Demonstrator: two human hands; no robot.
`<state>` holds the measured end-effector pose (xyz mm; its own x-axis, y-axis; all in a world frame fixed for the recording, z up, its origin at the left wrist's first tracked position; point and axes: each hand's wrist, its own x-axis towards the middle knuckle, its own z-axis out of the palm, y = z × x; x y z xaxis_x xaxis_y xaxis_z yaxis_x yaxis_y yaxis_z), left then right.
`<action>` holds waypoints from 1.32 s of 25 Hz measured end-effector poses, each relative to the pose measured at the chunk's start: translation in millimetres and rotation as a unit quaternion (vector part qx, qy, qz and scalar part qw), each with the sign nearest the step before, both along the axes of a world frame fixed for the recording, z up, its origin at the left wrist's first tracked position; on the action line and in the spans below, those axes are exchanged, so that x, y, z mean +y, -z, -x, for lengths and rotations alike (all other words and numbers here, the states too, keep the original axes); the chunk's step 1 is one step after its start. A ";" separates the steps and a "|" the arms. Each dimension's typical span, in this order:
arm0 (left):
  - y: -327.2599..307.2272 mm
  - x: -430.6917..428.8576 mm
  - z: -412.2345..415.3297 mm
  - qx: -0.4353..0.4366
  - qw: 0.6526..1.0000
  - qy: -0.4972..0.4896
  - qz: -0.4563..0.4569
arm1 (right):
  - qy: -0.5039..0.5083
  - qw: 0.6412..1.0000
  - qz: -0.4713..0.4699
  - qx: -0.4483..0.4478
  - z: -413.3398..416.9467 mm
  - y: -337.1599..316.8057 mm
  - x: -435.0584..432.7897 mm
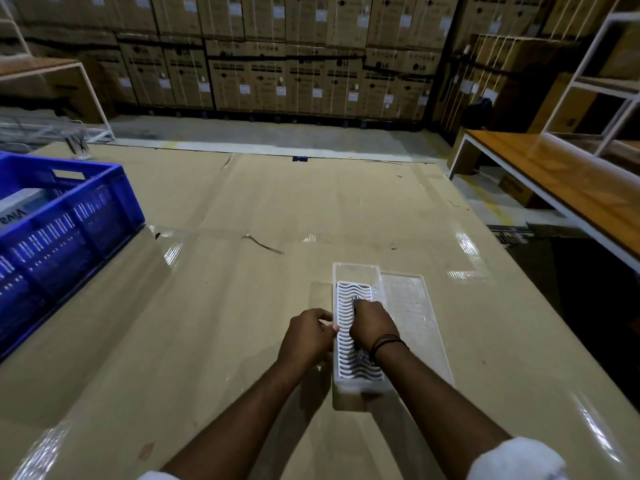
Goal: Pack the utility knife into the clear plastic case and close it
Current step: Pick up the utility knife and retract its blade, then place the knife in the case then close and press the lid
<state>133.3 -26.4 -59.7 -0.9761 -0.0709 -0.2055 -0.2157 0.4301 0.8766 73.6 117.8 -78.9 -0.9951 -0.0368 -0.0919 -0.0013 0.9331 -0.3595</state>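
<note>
Head view: case (360,382) lies open on the table (242,306), lid (412,317) flat alongside. Right hand (372,323) presses the dark knife (354,303) into the tray; left hand (306,336) pinches the rim. Judged: seating step; lid closure next.

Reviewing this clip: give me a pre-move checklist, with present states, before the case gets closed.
1. Case open on the table: ok.
2. Lid lying flat to the right of the case: ok.
3. White insert seated inside the case: ok.
4. Knife seated in the insert: cannot tell; only a dark bit shows under the right hand.
5. Left hand steadying the case's left edge: ok.
6. Right hand out of the lid's path: not ok; it is over the insert.
</note>
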 end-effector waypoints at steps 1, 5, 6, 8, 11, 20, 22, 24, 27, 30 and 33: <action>0.5 -0.3 -0.2 0.000 1.000 0.000 -0.001 | -0.001 1.000 -0.005 0.000 0.0 1.1 -0.2; 1.7 -0.1 0.2 -0.003 1.000 0.000 0.002 | -0.016 0.999 -0.043 0.003 -1.1 1.8 -0.2; 1.7 0.1 0.2 -0.002 1.000 -0.001 0.004 | -0.021 0.998 -0.058 0.007 -2.0 1.3 -0.6; 1.8 0.0 -0.2 -0.001 1.000 -0.001 0.009 | -0.025 0.997 -0.070 0.023 -4.7 1.9 -0.6; 1.4 0.2 -0.5 -0.003 1.000 -0.002 0.012 | -0.035 0.995 -0.082 0.033 -9.9 3.2 -0.9; 1.6 0.6 3.2 -0.016 1.000 0.004 0.018 | 0.015 0.985 0.049 0.163 -9.2 -27.3 32.0; 4.3 0.6 4.7 -0.017 1.000 -0.001 0.018 | 0.075 0.981 0.077 0.164 -6.1 -31.0 51.5; 5.8 0.6 5.9 -0.022 1.000 -0.006 0.012 | 0.128 0.982 0.063 0.119 -4.6 -29.7 71.2; 6.0 1.4 6.2 -0.026 1.000 -0.008 0.011 | 0.236 0.970 -0.031 -0.052 -11.2 -22.3 89.3; 4.0 3.9 6.4 -0.031 0.999 -0.010 0.004 | 0.271 0.950 -0.050 -0.145 -18.4 -13.4 95.4; 1.0 4.2 6.3 -0.038 0.999 -0.016 0.000 | 0.265 0.949 -0.047 -0.163 -8.8 -6.9 98.3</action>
